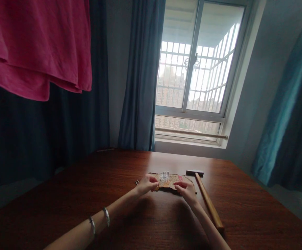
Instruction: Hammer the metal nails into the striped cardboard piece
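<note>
A small light-brown board (169, 181), speckled with many dots or holes and a pink patch, lies on the table. Several thin nails (166, 174) stand upright near its back edge. At the board's left end is my left hand (148, 184), its fingertips pinched around what looks like a thin dark nail (160, 180). Over the right front part of the board, my right hand (186, 189) has thumb and fingers drawn together; whatever they hold, if anything, is too small to make out. A hammer (208, 201) with a wooden handle and dark head lies right of my right hand.
The brown wooden table (109, 180) reaches back to the wall below a barred window (192, 62). A few small dark pieces (137, 182) lie left of the board. Blue curtains (143, 76) and a pink cloth (39, 45) hang behind and at the left.
</note>
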Demonstrator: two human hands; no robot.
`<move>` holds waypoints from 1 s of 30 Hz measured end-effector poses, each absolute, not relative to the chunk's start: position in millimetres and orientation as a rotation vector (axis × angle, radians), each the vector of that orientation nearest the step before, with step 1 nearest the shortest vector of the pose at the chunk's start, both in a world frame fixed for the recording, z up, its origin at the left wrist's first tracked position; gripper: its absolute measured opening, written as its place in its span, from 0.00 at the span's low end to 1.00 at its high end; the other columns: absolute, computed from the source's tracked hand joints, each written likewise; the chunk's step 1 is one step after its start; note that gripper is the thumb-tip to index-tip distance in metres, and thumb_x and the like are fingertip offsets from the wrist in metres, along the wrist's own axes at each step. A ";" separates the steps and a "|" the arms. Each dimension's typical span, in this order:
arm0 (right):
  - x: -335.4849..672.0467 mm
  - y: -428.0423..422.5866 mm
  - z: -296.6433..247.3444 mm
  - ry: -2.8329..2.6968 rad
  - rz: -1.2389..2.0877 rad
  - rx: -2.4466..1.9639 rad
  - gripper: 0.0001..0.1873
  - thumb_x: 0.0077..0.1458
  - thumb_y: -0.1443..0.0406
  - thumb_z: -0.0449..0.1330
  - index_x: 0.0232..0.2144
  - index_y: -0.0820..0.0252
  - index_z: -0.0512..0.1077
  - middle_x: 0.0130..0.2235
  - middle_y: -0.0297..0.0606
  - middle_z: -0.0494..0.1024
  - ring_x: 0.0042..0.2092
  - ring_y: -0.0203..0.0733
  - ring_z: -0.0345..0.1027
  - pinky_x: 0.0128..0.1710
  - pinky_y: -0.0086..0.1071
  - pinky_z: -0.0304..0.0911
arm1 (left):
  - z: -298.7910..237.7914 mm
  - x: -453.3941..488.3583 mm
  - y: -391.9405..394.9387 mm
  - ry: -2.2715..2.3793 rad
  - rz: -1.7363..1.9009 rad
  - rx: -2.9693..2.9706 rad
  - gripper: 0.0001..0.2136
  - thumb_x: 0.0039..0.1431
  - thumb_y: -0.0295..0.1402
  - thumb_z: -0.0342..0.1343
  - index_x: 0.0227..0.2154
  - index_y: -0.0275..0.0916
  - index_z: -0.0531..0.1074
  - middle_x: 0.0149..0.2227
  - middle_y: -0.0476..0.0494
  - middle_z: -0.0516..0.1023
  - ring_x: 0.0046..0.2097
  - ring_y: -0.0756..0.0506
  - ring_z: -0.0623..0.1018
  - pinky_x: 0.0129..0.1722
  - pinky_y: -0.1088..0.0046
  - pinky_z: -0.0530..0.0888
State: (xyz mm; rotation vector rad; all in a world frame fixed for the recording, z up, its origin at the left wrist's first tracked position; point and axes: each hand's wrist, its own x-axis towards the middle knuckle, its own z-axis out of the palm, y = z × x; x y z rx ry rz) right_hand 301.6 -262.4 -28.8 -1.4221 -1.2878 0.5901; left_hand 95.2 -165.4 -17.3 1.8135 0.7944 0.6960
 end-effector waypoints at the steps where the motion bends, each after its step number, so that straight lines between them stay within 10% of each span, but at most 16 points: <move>1: 297.4 -261.9 -30.1 -1.279 0.659 -1.389 0.16 0.41 0.55 0.60 0.26 0.61 0.79 0.21 0.38 0.76 0.24 0.39 0.66 0.21 0.28 0.59 | -19.1 101.5 -169.1 0.782 0.716 1.787 0.13 0.43 0.40 0.55 0.21 0.31 0.71 0.17 0.48 0.70 0.20 0.52 0.68 0.22 0.76 0.65; 30: 283.6 -260.3 -36.0 -1.248 0.878 -1.325 0.20 0.35 0.52 0.66 0.23 0.63 0.76 0.17 0.33 0.72 0.18 0.30 0.57 0.17 0.24 0.50 | -50.3 124.0 -183.0 0.666 0.698 1.713 0.22 0.44 0.51 0.57 0.27 0.32 0.73 0.20 0.50 0.68 0.22 0.53 0.65 0.23 0.77 0.62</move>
